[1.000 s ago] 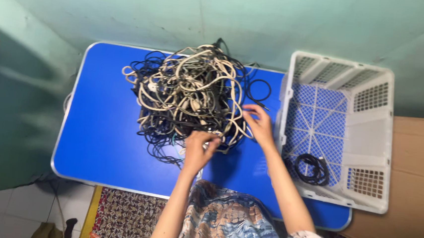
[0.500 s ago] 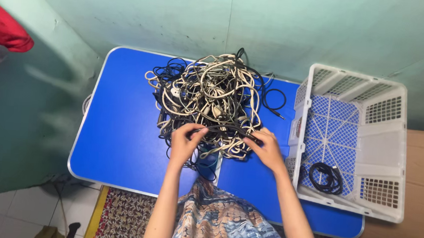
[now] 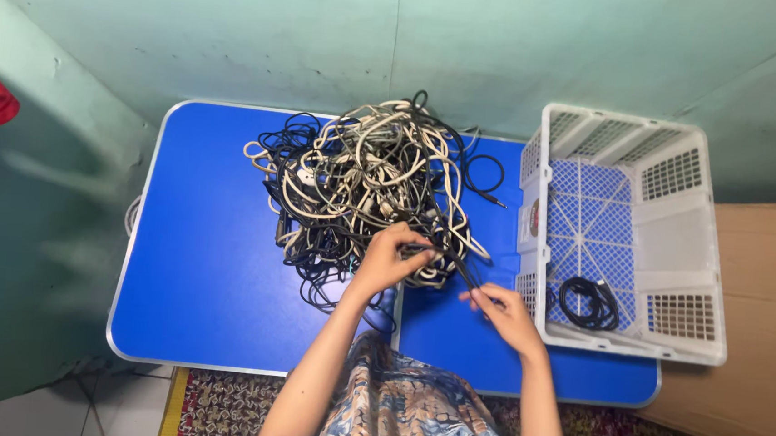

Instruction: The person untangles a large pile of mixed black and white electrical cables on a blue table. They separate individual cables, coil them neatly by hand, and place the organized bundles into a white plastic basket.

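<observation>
One coiled black cable (image 3: 590, 302) lies in the white basket (image 3: 677, 256) at the bench's (image 3: 202, 278) right edge. The big tangled pile (image 3: 367, 189) remains near the back edge. Left hand (image 3: 385, 259) and right hand (image 3: 509, 313) fingers pinch a black cable (image 3: 462, 270) drawn from it.

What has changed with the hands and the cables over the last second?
The right hand has drawn back toward the person, pulling a black cable out of the tangled pile. The left hand has gone to the pile's near edge and pinches that same cable. The coiled cable in the white basket lies unchanged.
</observation>
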